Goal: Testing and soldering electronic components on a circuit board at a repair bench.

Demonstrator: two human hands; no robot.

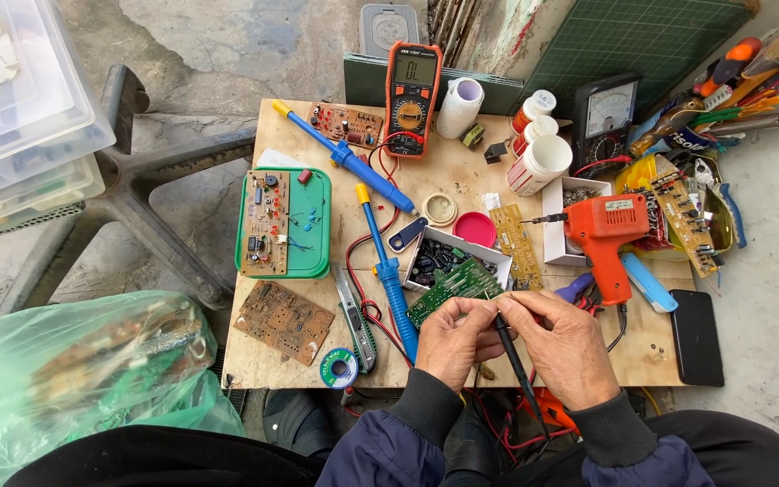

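Note:
My left hand (pixel 451 341) and my right hand (pixel 563 344) meet at the front edge of a small wooden table (pixel 462 176). Between their fingertips they pinch something small that I cannot make out. A black probe (pixel 514 359) on a lead runs down between the hands; which hand grips it is unclear. A green circuit board (pixel 454 289) leans just above my left fingers, resting on a white box of small dark parts (pixel 442 254). A blue desoldering pump (pixel 388 271) lies left of my left hand.
An orange soldering gun (pixel 602 236) lies to the right. An orange multimeter (pixel 411 97), a second blue pump (pixel 344 155), a green tray with a board (pixel 283 224), a solder spool (pixel 339 368), white bottles (pixel 538 153), a black phone (pixel 696 335) and tools (pixel 732 90) crowd the table. A green plastic bag (pixel 83 379) sits left.

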